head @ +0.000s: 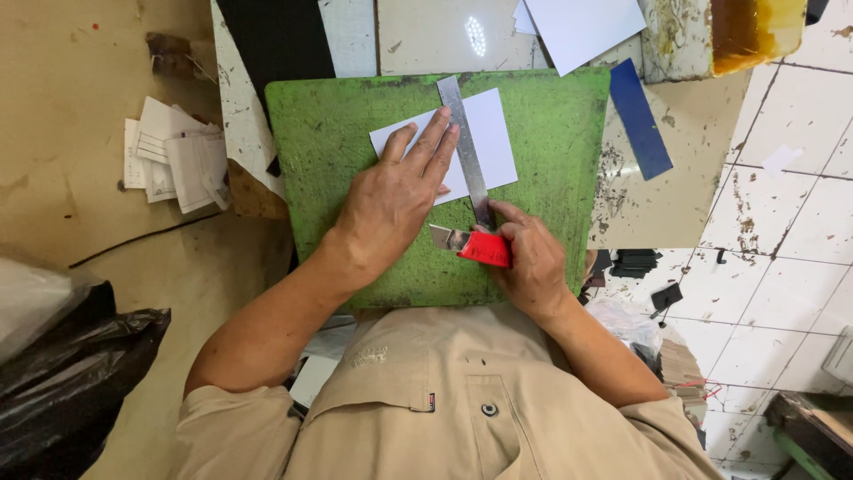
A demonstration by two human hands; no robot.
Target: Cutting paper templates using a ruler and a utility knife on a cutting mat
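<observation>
on the green cutting mat, the left hand is pressing flat, fingers spread, on the steel ruler running lengthwise away across the white card, while the right hand is gripping the red utility knife at the ruler's near end.

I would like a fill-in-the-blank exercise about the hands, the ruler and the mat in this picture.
1. The left hand presses a metal ruler onto a sheet of white ____.
2. The right hand holds a cutter with a ____ handle.
3. The sheet lies on a ____ cutting mat.
4. A ____ strip lies right of the mat.

Missing words: paper; red; green; blue
</observation>
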